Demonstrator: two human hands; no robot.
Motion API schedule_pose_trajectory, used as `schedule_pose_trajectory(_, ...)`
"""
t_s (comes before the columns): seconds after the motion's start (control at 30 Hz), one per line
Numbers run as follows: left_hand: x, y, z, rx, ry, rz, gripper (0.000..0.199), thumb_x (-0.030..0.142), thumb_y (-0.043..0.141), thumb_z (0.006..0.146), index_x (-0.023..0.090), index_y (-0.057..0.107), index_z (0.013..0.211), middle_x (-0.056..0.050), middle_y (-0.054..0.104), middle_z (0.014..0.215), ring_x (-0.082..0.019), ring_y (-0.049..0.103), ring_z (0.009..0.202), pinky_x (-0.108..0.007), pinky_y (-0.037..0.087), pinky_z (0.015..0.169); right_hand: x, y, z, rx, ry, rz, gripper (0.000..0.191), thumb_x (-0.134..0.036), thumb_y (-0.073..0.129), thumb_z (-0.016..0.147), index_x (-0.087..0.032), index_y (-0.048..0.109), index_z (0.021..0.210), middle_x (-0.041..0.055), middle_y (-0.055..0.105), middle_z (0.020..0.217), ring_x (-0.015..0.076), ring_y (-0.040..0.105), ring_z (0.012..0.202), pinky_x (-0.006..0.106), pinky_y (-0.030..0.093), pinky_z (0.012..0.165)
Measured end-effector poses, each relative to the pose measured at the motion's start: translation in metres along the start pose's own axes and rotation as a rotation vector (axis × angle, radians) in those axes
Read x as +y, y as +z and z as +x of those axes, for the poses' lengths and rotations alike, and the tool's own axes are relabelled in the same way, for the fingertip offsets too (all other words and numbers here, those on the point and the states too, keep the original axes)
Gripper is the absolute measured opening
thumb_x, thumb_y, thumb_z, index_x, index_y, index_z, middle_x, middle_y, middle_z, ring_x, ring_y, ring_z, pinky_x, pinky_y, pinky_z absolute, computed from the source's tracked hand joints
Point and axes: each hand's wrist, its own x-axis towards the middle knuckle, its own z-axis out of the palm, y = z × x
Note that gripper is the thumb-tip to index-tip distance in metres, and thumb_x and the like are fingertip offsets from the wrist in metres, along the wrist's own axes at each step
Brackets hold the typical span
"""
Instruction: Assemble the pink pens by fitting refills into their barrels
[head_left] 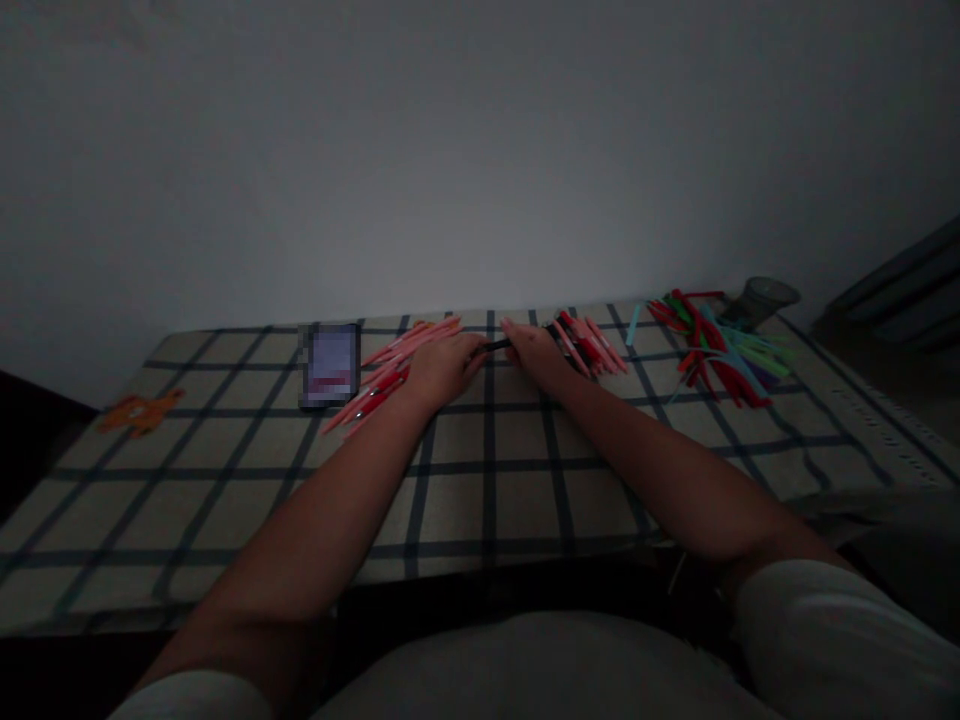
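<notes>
Between my two hands, just above or on the checked tablecloth, runs a slim black pen [497, 346]. My left hand [444, 366] is closed on its left end, and my right hand [531, 350] pinches the right end. Left of my left hand lies a loose spread of pink and red pens [386, 378], partly hidden by that hand and forearm. Beside my right hand is a second bunch of pink, red and black pens [592, 345], its near part covered by the hand.
A device with a blurred screen [330, 365] lies left of the pens. An orange bear-shaped figure [141, 412] is at the far left. On the right are a tangle of coloured strips [724, 350], one pale blue strip [634, 325] and a clear cup [765, 297]. A wall [480, 160] rises behind.
</notes>
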Motion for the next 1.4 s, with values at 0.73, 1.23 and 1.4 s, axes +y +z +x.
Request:
schedule_pose_trajectory(0.73, -0.003, 0.002, 0.002, -0.054, 0.03, 0.046, 0.043, 0.049, 0.048, 0.113, 0.025, 0.082, 0.125, -0.011, 0.084, 0.113, -0.028, 0.077, 0.106, -0.037, 0.052, 0.089, -0.006, -0.003, 0.0, 0.05, -0.051, -0.131, 0.066, -0.079, 0.042, 0.101, -0.027, 0.039, 0.06, -0.0016, 0.04, 0.06, 0.0158, 0.04, 0.063, 0.035, 0.032, 0.064)
schedule_pose_trajectory(1.23, -0.006, 0.003, 0.001, 0.01, -0.032, 0.021, 0.042, 0.051, 0.051, 0.111, 0.026, 0.082, 0.125, -0.011, 0.083, 0.121, -0.032, 0.075, 0.118, -0.04, 0.053, 0.094, 0.001, -0.002, 0.003, 0.044, -0.085, -0.093, 0.064, -0.082, 0.048, 0.098, -0.027, 0.041, 0.066, -0.0039, 0.04, 0.063, 0.0155, 0.041, 0.066, 0.033, 0.034, 0.066)
schedule_pose_trajectory(1.4, -0.008, 0.006, 0.0, 0.026, -0.025, 0.005, 0.042, 0.053, 0.052, 0.11, 0.028, 0.082, 0.125, -0.01, 0.084, 0.121, -0.031, 0.075, 0.116, -0.04, 0.053, 0.094, 0.004, -0.003, 0.004, 0.012, -0.083, -0.107, 0.059, -0.074, 0.05, 0.102, -0.027, 0.041, 0.067, -0.0036, 0.042, 0.063, 0.0162, 0.043, 0.068, 0.033, 0.034, 0.067)
